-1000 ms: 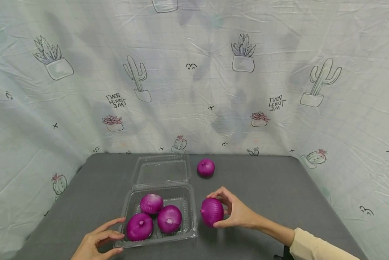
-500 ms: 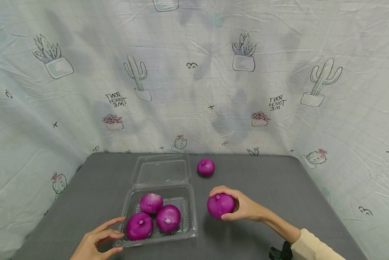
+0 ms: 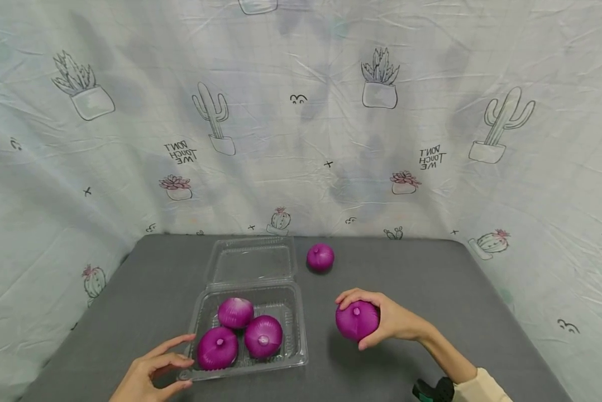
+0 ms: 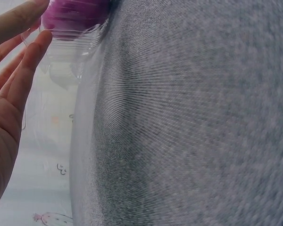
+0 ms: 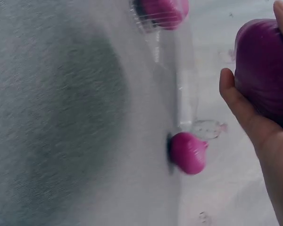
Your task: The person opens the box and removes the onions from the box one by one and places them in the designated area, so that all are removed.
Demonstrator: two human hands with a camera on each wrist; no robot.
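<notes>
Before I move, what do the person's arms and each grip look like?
The left grip and right grip are bare, no gloves. The right forearm is bare up to a cream sleeve; a black object with a green patch shows by its cuff. No left sleeve shows.

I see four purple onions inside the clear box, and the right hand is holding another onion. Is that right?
Not quite: there are three purple onions inside the clear box, not four, as the head view shows. The rest is right: the right hand is holding another onion.
</notes>
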